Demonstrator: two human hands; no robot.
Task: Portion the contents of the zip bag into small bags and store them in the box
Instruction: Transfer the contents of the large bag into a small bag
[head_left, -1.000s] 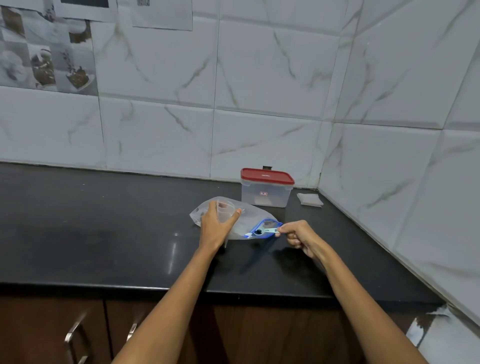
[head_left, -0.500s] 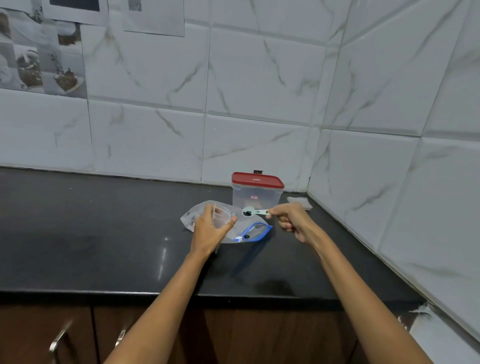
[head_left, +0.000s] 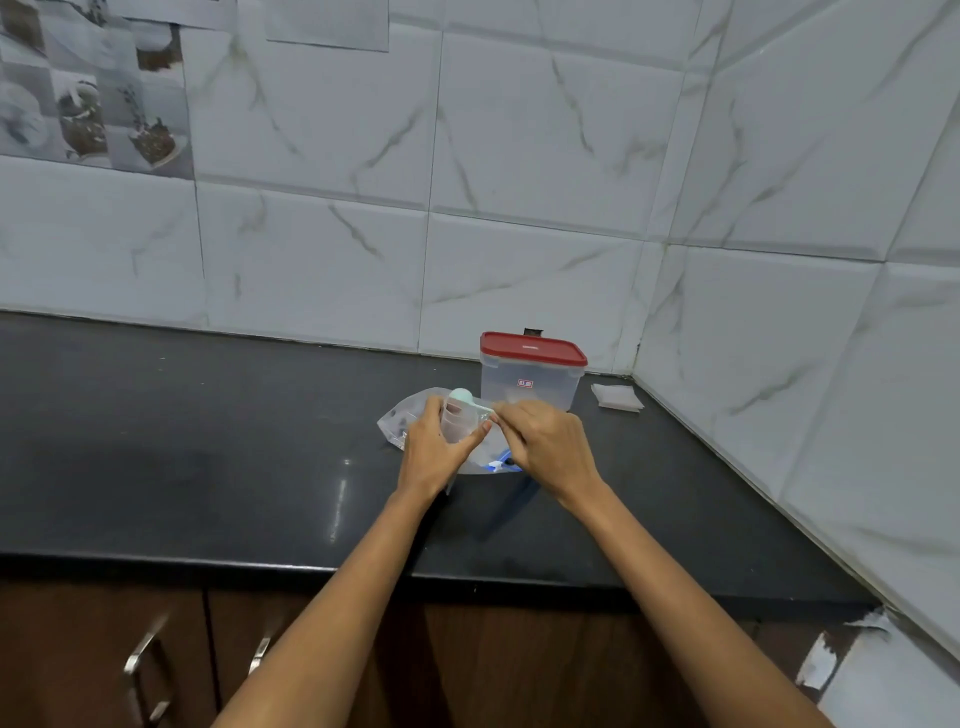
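A clear zip bag (head_left: 399, 425) with a blue zipper edge (head_left: 500, 466) lies on the black counter. My left hand (head_left: 435, 446) grips a small clear bag (head_left: 457, 422) held upright over it. My right hand (head_left: 546, 442) pinches the handle of a pale green spoon (head_left: 460, 396), whose bowl sits above the small bag's mouth. Just behind stands the clear box (head_left: 530, 382) with its red lid on.
A stack of small clear bags (head_left: 617, 397) lies in the back right corner by the tiled wall. The black counter (head_left: 208, 441) stretches left, with cabinet doors and handles (head_left: 145, 660) below its front edge.
My right hand lifted the spoon out of the zip bag's blue opening and carried it left to the mouth of the small bag. My left hand stayed on the small bag.
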